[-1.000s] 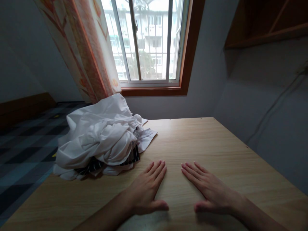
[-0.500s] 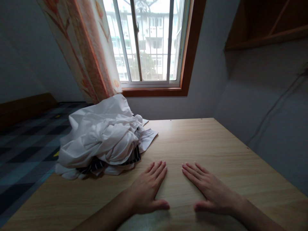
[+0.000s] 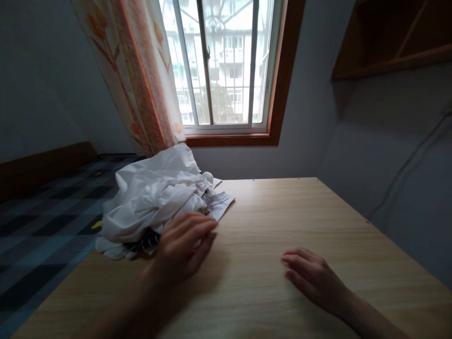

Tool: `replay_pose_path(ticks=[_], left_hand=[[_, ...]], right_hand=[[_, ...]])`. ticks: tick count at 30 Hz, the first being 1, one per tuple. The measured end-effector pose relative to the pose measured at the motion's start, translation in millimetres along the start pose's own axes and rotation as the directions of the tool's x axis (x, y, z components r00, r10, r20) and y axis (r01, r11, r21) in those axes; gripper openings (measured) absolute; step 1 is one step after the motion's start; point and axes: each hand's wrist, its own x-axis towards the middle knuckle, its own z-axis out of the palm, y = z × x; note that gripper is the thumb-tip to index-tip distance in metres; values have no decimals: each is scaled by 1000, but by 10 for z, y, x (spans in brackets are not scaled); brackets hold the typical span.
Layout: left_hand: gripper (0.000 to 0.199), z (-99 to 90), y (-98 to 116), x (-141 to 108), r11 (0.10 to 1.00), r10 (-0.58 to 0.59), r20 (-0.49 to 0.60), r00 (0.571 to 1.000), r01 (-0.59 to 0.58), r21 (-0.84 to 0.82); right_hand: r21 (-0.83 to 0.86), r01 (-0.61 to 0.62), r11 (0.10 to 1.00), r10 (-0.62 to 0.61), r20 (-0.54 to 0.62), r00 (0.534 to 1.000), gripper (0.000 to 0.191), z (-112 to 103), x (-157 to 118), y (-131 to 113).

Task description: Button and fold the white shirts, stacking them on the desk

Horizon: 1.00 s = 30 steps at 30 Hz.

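Observation:
A heap of crumpled white clothes [image 3: 155, 188] lies on the left of the wooden table [image 3: 268, 216], with black striped cloth showing beneath it. In front of the heap's right side hovers my left hand [image 3: 183, 242], raised above the tabletop and somewhat blurred. Its fingers are loosely bent, a gap shows above the thumb, and it holds nothing I can see. My right hand [image 3: 314, 278] is over the table to the right, apart from the heap. Its fingers are slightly curved with nothing in them; whether it touches the wood I cannot tell.
A bed with a checked cover [image 3: 52, 226] adjoins the table on the left. Behind the heap hangs a flowered curtain [image 3: 141, 84] beside a window [image 3: 226, 70]. A wooden wall shelf [image 3: 395, 68] projects at the upper right, and a cable [image 3: 406, 165] runs down the wall.
Both hands were flat on the table with fingers stretched. My left hand has lifted and moved left toward the clothes; my right has moved slightly right, its fingers now curved. The view has shifted slightly.

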Motion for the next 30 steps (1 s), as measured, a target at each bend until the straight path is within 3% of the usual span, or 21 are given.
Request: replay_pose_path(ticks=[1,3,5,6,8,10,12,14,17,19,23,26,30], left_hand=[[21,-147,-106,95,993,-24,-60,998,31,116],[21,-416,-415,242,924,-183,-107,977,208,321],[45,-618,-804,300,810,-380,-113,918,390,437],[57,-687,-999,292,735,-491,-95,866,470,489],[81,-760,-1329,218,625,-684,25,729,567,536],[84,-763,-1529,107,606,-769,186,611,605,516],[77,-733,-1601,6,599,-794,269,546,623,503],[67,-707,-1594,-51,581,-805,271,527,613,535],[52,-703,-1532,-42,544,-810,224,542,553,631],[47,-713,-1474,23,499,-802,147,579,514,698],[44,-729,-1292,270,465,-671,-88,737,510,724],[36,-730,-1110,528,552,-521,-235,821,534,640],[17,-630,-880,931,769,-352,-310,883,462,441]], right_hand=[[5,1,1000,-1,1,1000,19,-2,1,-7],[13,-3,1000,3,-4,1000,20,-3,1,-17],[22,-10,1000,10,-14,1000,20,-1,-4,-24],[26,-11,1000,12,-18,1000,20,0,-8,-25],[30,-12,999,12,-25,1000,20,2,-16,-27],[32,-11,999,12,-25,1000,20,3,-20,-27],[34,-13,999,14,-23,1000,20,2,-18,-30],[34,-21,999,21,-21,1000,20,-1,-14,-35],[33,-29,999,30,-29,999,20,-8,-6,-42],[38,-30,999,32,-37,999,19,-11,-2,-45],[53,-25,998,28,-56,998,18,-21,6,-56],[56,-20,998,24,-62,998,18,-32,13,-68],[87,-34,996,39,-59,997,18,-27,12,-66]])
